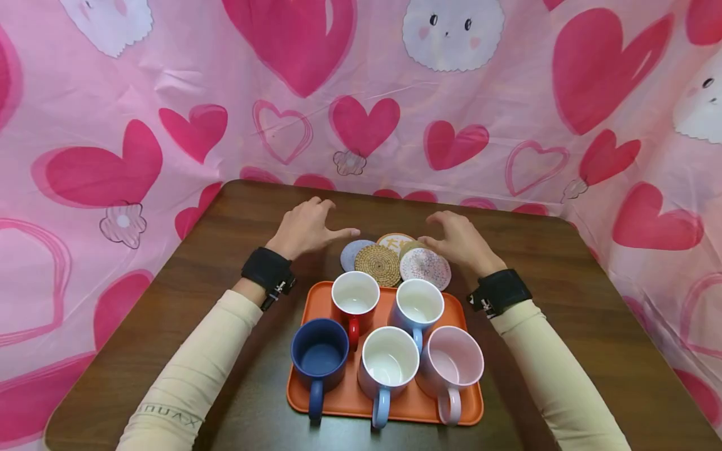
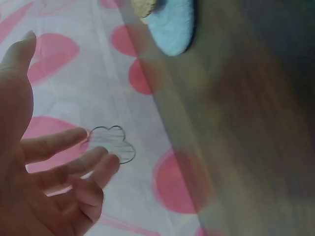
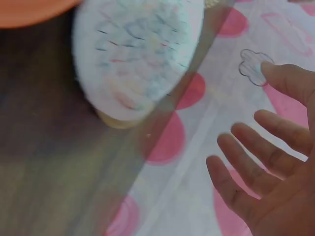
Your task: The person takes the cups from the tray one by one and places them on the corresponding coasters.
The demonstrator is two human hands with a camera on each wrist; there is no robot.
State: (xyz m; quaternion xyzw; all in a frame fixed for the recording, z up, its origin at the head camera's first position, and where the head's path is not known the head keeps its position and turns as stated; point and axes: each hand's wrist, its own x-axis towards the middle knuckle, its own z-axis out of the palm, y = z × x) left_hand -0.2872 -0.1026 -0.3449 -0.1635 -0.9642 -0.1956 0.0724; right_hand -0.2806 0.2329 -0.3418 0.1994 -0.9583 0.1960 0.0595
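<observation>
Several round coasters lie overlapping behind the tray: a grey-blue one [image 1: 351, 255], a woven straw one [image 1: 378, 265], a white one with an orange pattern [image 1: 395, 240] and a speckled white one [image 1: 425, 268]. My left hand [image 1: 307, 228] hovers at their left, thumb stretched toward them, nothing held. On the other side my right hand [image 1: 459, 241] is spread beside the speckled coaster, its fingers relaxed and holding nothing. In the right wrist view, that coaster [image 3: 138, 54] lies apart from the fingers. The left wrist view shows the grey-blue coaster [image 2: 173, 24] beyond the left thumb.
An orange tray [image 1: 350, 406] in front of the coasters carries several mugs: a red-handled one [image 1: 356, 300], a dark blue one [image 1: 320, 357], a pink one [image 1: 452, 363] and two with light blue handles. The brown wooden table [image 1: 564, 351] meets a pink heart-patterned cloth [image 1: 361, 75] behind.
</observation>
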